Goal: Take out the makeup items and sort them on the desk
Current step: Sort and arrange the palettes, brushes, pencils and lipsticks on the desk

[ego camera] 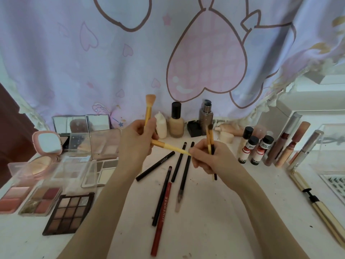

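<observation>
Both our hands held brushes above the pencils (179,163).
Our left hand (137,142) gripped two yellow brushes (149,111); our right hand (207,157) pinched one's handle tip while holding small brushes (210,139).

Palettes (69,212) and compacts (47,144) stacked up on the left of the desk (233,221). Pencils (179,165) fanned out in the middle, under both hands. Bottles (176,121) lined up along the back by the curtain (130,53). Little bottles (252,150) and lip tubes (291,144) off right, mascara (317,202) nearer.
</observation>
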Action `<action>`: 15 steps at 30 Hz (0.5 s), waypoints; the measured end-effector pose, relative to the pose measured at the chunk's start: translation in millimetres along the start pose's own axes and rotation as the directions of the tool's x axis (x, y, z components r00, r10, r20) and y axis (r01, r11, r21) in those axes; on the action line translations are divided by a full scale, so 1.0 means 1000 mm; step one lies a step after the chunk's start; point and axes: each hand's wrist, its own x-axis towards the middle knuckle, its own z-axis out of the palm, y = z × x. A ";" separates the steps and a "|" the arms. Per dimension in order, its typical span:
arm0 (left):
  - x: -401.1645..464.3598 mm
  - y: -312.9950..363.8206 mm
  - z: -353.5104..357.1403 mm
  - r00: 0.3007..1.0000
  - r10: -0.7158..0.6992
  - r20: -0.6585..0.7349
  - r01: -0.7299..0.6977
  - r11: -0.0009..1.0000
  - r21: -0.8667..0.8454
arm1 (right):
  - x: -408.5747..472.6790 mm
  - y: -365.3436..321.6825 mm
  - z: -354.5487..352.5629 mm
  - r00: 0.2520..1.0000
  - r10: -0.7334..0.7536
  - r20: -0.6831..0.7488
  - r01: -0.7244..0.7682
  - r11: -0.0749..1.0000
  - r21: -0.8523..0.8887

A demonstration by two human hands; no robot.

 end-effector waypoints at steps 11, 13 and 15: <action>-0.009 -0.005 -0.032 0.999 -0.039 0.028 0.033 0.977 0.209 | -0.001 -0.005 0.033 0.957 0.096 0.275 -0.099 0.995 -0.004; -0.016 -0.020 -0.034 0.996 0.030 0.080 -0.065 0.878 0.475 | 0.005 -0.004 0.027 0.970 0.196 0.141 -0.214 0.968 0.128; -0.023 -0.032 -0.029 0.983 0.027 0.181 -0.142 0.739 0.658 | 0.009 -0.003 0.024 0.952 0.301 0.052 -0.305 0.943 0.132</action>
